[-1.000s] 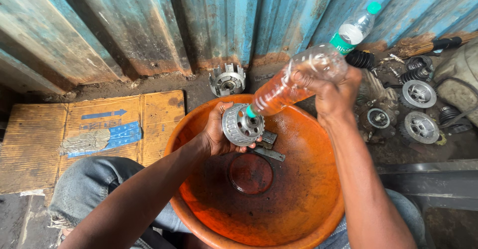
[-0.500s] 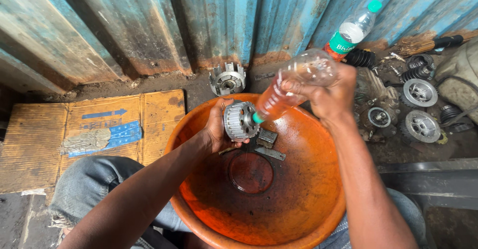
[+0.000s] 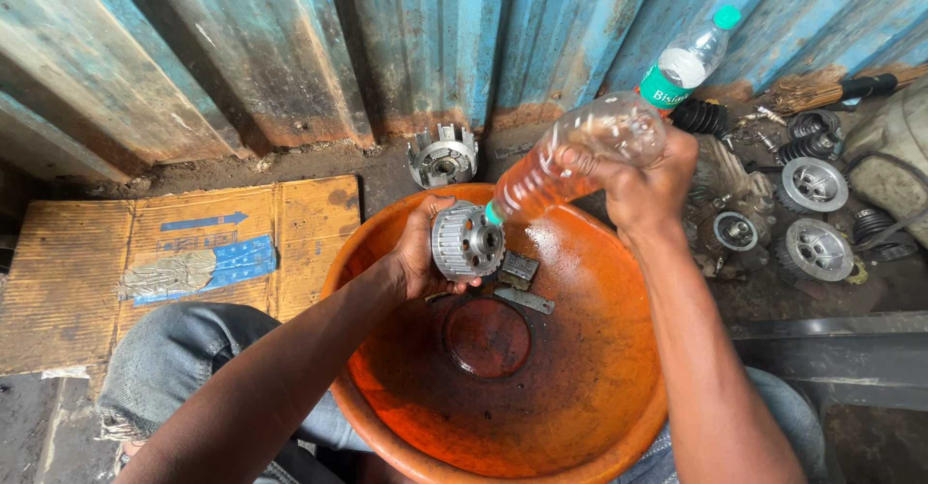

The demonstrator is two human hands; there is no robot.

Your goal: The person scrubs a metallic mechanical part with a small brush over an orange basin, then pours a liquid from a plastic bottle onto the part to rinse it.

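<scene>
My left hand grips a round toothed metal hub over the far rim of a large orange basin. My right hand holds a clear plastic bottle of orange liquid, tilted down with its green cap end almost touching the hub. Two small flat metal pieces lie in the basin just under the hub.
A metal clutch basket sits by the blue corrugated wall. An upright water bottle, springs and several round metal parts lie at the right. Flattened cardboard lies at the left. My knees flank the basin.
The hub has turned more upright in my left hand and shifted slightly toward the basin's far rim. The bottle has tipped lower, its mouth closer to the hub.
</scene>
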